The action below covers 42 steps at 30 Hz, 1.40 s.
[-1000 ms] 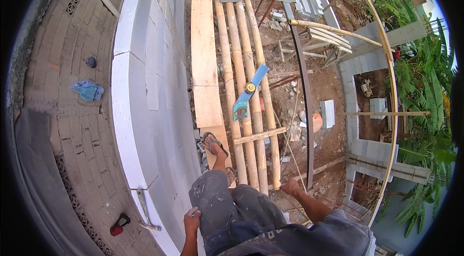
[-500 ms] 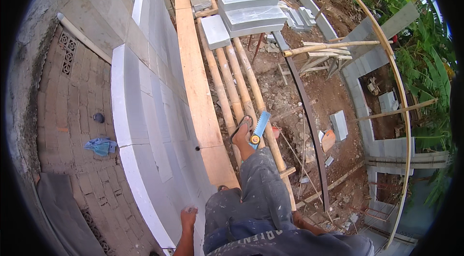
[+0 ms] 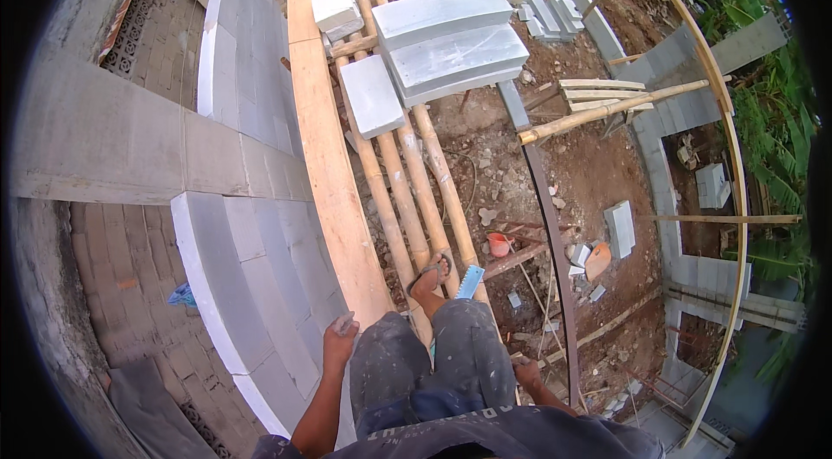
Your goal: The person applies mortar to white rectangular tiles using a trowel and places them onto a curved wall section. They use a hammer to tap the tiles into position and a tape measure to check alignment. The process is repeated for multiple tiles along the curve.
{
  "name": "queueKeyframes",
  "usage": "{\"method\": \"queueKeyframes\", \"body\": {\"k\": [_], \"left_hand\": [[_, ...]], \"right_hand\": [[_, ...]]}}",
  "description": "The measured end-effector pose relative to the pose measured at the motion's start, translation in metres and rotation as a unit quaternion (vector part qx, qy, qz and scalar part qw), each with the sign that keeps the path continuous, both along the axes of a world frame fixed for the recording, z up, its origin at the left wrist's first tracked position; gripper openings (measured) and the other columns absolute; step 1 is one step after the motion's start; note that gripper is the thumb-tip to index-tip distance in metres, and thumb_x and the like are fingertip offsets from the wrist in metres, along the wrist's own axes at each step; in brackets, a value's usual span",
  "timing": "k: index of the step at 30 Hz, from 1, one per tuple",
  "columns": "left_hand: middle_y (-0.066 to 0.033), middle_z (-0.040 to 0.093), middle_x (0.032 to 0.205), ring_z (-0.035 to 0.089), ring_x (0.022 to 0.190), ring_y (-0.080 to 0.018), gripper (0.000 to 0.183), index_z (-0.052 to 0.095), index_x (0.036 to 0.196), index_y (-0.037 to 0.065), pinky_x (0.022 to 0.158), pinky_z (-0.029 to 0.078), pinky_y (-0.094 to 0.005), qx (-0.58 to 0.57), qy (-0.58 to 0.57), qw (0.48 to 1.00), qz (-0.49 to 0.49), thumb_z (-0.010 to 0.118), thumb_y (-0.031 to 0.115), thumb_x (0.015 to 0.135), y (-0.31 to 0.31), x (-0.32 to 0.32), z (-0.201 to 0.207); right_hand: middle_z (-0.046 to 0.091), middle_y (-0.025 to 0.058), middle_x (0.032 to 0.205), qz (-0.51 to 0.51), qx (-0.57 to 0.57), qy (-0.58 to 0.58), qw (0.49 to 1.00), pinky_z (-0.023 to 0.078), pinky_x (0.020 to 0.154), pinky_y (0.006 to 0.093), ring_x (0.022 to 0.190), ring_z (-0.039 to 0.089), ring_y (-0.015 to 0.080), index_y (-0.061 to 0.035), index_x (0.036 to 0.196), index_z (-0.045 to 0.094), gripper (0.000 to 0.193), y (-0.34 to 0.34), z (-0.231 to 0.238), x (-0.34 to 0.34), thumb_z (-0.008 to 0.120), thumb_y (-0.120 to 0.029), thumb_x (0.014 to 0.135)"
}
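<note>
My left hand (image 3: 341,336) is raised beside my left thigh, near the wall of pale blocks (image 3: 251,277). Its fingers are curled, with a greyish patch at the tips; whether something is in them is hidden. Low beside my other thigh is my right hand (image 3: 526,372), small and partly covered, its fingers not clear. A blue notched-edge tool (image 3: 469,282) lies on the bamboo poles next to my sandalled foot (image 3: 427,279); my knee covers its lower part. Ahead, large pale blocks (image 3: 451,47) are stacked on the poles, with a single block (image 3: 373,95) at their left.
A wooden plank (image 3: 322,138) runs along the wall, beside the bamboo poles (image 3: 416,173). Right of them, the ground far below has rubble, a red bucket (image 3: 498,244) and loose blocks (image 3: 619,229). A dark beam (image 3: 555,251) and a bamboo pole (image 3: 615,110) cross there.
My view has shifted forward, so the stacked blocks look nearer. My left hand has risen beside my thigh. My knee now covers more of the blue tool.
</note>
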<state>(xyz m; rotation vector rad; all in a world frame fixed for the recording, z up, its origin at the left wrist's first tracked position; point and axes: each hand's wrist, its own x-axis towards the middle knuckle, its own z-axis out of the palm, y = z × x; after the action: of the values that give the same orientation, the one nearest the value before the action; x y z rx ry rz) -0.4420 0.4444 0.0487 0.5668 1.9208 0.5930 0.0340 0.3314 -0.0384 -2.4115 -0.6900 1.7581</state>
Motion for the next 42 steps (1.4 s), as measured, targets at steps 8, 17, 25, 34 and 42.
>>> {"method": "queueKeyframes", "body": {"k": [8,17,25,34,42], "left_hand": [[-0.0203,0.061,0.122,0.059,0.115,-0.0327,0.033,0.067,0.117,0.004,0.096,0.047,-0.0385,0.08,0.129,0.986,-0.072,0.067,0.02,0.088,0.143,-0.024,-0.002],[-0.025,0.057,0.128,0.053,0.122,-0.0385,0.038,0.072,0.111,0.007,0.103,0.041,-0.0431,0.166,0.193,0.943,-0.215,0.063,0.038,0.091,0.478,-0.08,-0.136],[-0.0333,0.039,0.143,0.037,0.135,-0.0447,0.07,0.051,0.137,0.001,0.11,0.034,-0.048,0.154,0.306,0.854,-0.39,0.051,0.056,0.093,0.84,-0.104,-0.312],[-0.0284,0.04,0.145,0.038,0.135,-0.0409,0.096,0.041,0.142,-0.003,0.11,0.033,-0.0489,0.117,0.333,0.876,-0.328,0.061,0.066,0.08,1.039,-0.147,-0.38],[-0.027,0.052,0.129,0.047,0.125,-0.0421,0.1,0.044,0.136,-0.007,0.106,0.036,-0.0505,0.082,0.374,0.858,-0.341,0.064,0.07,0.075,1.019,-0.133,-0.367]], "right_hand": [[0.067,0.0092,0.073,-0.037,0.009,-0.027,0.999,0.048,0.049,0.0293,0.06,0.064,0.0154,0.0003,0.091,0.069,0.015,0.182,0.021,-0.037,0.061,-0.011,0.085],[0.07,0.016,0.078,0.048,0.169,-0.042,0.983,0.053,0.065,0.034,0.071,0.068,0.0186,-0.0008,0.094,0.071,0.024,0.413,-0.181,-0.087,0.063,-0.021,0.084],[0.066,0.0047,0.079,0.077,0.147,0.054,0.985,0.048,0.07,0.0313,0.072,0.059,0.0134,-0.0018,0.1,0.07,0.042,0.736,-0.281,-0.231,0.067,-0.042,0.089],[0.063,0.0208,0.11,-0.114,0.331,0.161,0.923,0.044,0.095,0.0414,0.107,0.059,0.0326,0.0042,0.116,0.061,0.062,0.962,-0.312,-0.324,0.057,-0.053,0.093],[0.046,0.0209,0.128,-0.238,0.309,0.04,0.92,0.038,0.102,0.0415,0.118,0.049,0.031,0.0051,0.136,0.045,0.073,0.922,-0.343,-0.329,0.056,-0.053,0.094]]}}
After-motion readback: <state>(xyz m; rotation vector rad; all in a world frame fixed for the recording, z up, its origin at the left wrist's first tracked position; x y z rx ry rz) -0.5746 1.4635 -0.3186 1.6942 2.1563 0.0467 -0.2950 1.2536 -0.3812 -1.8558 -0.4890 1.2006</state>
